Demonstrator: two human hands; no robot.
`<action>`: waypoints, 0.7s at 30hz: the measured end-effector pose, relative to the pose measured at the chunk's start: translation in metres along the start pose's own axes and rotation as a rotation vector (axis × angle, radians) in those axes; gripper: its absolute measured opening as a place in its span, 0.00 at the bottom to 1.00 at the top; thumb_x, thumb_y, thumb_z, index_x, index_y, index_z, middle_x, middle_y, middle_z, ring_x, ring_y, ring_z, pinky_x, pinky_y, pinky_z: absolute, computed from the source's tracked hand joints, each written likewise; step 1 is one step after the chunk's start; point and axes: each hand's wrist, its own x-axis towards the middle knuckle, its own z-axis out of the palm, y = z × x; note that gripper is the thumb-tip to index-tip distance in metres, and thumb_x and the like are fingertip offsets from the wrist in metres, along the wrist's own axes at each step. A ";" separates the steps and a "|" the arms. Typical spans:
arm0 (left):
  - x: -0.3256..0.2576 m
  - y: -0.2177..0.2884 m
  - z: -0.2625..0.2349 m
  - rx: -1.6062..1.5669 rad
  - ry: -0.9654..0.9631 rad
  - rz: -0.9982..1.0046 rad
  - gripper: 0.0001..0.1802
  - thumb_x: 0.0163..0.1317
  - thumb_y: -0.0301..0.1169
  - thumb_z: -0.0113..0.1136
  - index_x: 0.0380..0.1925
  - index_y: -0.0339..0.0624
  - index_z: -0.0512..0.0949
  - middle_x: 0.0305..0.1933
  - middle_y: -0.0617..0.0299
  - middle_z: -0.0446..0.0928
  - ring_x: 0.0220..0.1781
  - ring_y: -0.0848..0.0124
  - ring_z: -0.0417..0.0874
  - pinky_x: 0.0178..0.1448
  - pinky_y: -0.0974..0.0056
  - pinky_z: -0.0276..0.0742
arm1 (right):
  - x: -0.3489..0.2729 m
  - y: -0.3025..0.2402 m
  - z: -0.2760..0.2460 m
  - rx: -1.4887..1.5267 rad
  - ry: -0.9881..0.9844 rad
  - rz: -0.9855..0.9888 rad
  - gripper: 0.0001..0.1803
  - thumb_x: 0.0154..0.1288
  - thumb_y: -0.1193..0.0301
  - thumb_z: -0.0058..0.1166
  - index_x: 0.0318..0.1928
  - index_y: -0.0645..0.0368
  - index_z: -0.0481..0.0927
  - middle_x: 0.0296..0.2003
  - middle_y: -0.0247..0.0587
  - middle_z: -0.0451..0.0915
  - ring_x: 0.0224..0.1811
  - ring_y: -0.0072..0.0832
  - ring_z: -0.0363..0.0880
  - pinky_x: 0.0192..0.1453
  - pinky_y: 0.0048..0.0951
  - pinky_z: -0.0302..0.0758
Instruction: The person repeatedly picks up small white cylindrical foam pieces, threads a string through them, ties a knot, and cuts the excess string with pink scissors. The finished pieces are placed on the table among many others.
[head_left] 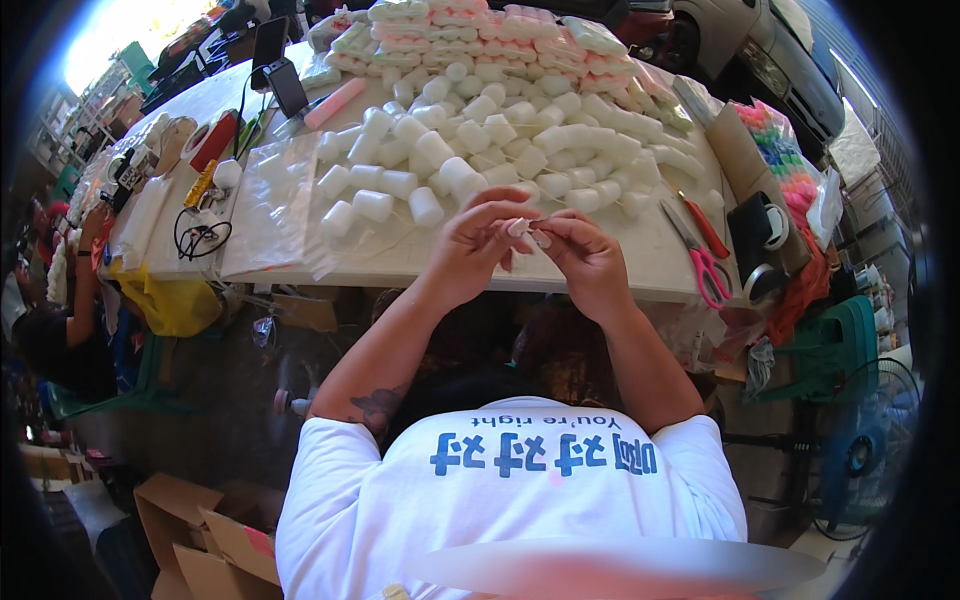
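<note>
My left hand (478, 248) and my right hand (585, 258) meet in front of me at the near edge of a white table (640, 262). Together their fingertips pinch a small pale piece (528, 230); what it is I cannot tell. Just beyond the hands lies a wide heap of small white cylinders (480, 140). Behind that heap stand stacked flat packs in pink, white and pale green (470, 40).
Pink-handled scissors (706, 270) and red-handled scissors (705, 228) lie at the right. A clear plastic sheet (270, 200) covers the table's left part. Tape rolls (765, 235) sit at the right edge. Another person (70, 300) sits far left. Cardboard boxes (190, 530) stand on the floor, a fan (860, 450) at right.
</note>
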 end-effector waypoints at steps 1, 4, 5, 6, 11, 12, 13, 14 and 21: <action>0.000 -0.002 0.003 -0.046 -0.050 -0.053 0.13 0.63 0.21 0.57 0.48 0.38 0.78 0.46 0.60 0.75 0.38 0.78 0.79 0.37 0.72 0.77 | 0.000 -0.001 0.000 0.029 0.014 0.006 0.05 0.63 0.79 0.57 0.40 0.64 0.83 0.35 0.32 0.76 0.37 0.17 0.73 0.40 0.18 0.70; 0.002 -0.005 0.009 0.036 -0.147 -0.021 0.13 0.64 0.23 0.57 0.49 0.37 0.76 0.48 0.59 0.75 0.38 0.77 0.79 0.38 0.71 0.78 | 0.001 -0.001 -0.002 -0.031 0.085 -0.124 0.05 0.63 0.77 0.58 0.39 0.63 0.83 0.35 0.32 0.76 0.36 0.18 0.73 0.37 0.20 0.70; 0.003 -0.005 0.009 0.227 -0.162 0.049 0.12 0.65 0.24 0.57 0.48 0.36 0.76 0.45 0.59 0.76 0.37 0.77 0.80 0.38 0.70 0.78 | 0.001 -0.001 -0.003 -0.121 0.121 -0.153 0.05 0.63 0.76 0.59 0.39 0.62 0.83 0.34 0.32 0.76 0.35 0.19 0.73 0.36 0.21 0.70; 0.004 -0.005 0.009 0.436 -0.164 0.060 0.12 0.65 0.25 0.57 0.48 0.36 0.76 0.42 0.58 0.77 0.35 0.76 0.80 0.38 0.70 0.78 | 0.002 0.000 -0.005 -0.211 0.140 -0.178 0.05 0.63 0.75 0.59 0.39 0.62 0.83 0.34 0.32 0.76 0.35 0.19 0.73 0.35 0.21 0.69; 0.005 -0.006 0.008 0.374 -0.030 -0.020 0.07 0.65 0.25 0.57 0.42 0.35 0.77 0.33 0.60 0.76 0.28 0.77 0.78 0.33 0.71 0.75 | 0.001 0.000 -0.015 -0.466 0.129 -0.142 0.06 0.61 0.73 0.61 0.37 0.60 0.84 0.34 0.33 0.77 0.34 0.22 0.74 0.34 0.23 0.69; 0.005 -0.007 0.009 0.308 -0.012 -0.015 0.06 0.65 0.25 0.57 0.41 0.35 0.77 0.31 0.60 0.75 0.27 0.77 0.78 0.32 0.71 0.74 | 0.000 0.001 -0.015 -0.465 0.121 -0.137 0.05 0.61 0.73 0.61 0.37 0.60 0.84 0.34 0.33 0.77 0.34 0.21 0.74 0.34 0.23 0.69; 0.005 -0.008 0.010 0.347 0.022 -0.009 0.06 0.65 0.25 0.57 0.40 0.35 0.77 0.31 0.61 0.75 0.27 0.77 0.77 0.31 0.71 0.73 | -0.001 0.001 -0.015 -0.461 0.094 -0.154 0.05 0.61 0.73 0.61 0.37 0.60 0.84 0.34 0.33 0.78 0.35 0.21 0.74 0.34 0.23 0.69; 0.006 -0.009 0.011 0.369 0.033 0.030 0.05 0.65 0.25 0.57 0.39 0.36 0.77 0.30 0.61 0.74 0.27 0.77 0.77 0.31 0.71 0.72 | -0.001 0.002 -0.014 -0.405 0.097 -0.091 0.05 0.62 0.73 0.60 0.37 0.61 0.84 0.34 0.33 0.78 0.35 0.21 0.74 0.35 0.23 0.69; 0.006 -0.010 0.005 0.387 0.035 0.078 0.05 0.64 0.26 0.59 0.37 0.37 0.77 0.29 0.60 0.74 0.27 0.75 0.77 0.31 0.70 0.72 | -0.001 0.014 -0.001 0.010 0.130 -0.022 0.07 0.63 0.73 0.58 0.39 0.63 0.82 0.34 0.35 0.78 0.34 0.22 0.75 0.40 0.23 0.72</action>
